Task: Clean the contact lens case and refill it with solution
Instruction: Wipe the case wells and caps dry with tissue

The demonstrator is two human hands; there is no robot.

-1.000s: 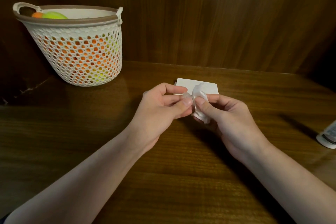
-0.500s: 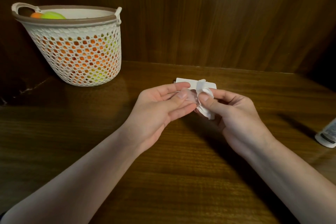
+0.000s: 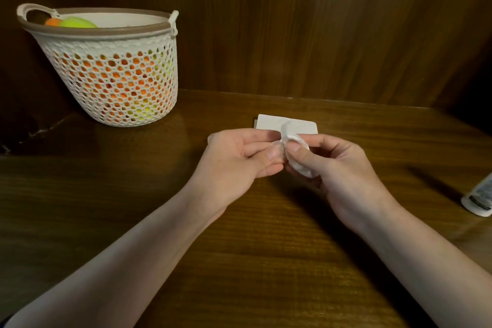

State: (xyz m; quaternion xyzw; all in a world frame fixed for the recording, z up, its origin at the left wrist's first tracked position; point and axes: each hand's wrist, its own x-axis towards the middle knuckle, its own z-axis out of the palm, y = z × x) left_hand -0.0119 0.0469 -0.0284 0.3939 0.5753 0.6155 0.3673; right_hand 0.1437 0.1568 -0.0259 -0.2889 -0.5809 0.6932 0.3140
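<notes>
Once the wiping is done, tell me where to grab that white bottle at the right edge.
Grip the bottle across its body, coming from above with the right hand. It lies on its side on the table, mostly cut off by the frame, so only this near end shows.

Basket [image 3: 117,93] far left on table [image 3: 266,261]; paper stack [image 3: 300,125] centre, behind hands; bottle [image 3: 479,199] at right edge.

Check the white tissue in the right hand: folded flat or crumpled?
Crumpled: the tissue is bunched between the right hand thumb and fingers, pressed against the small clear piece the left hand pinches.
</notes>
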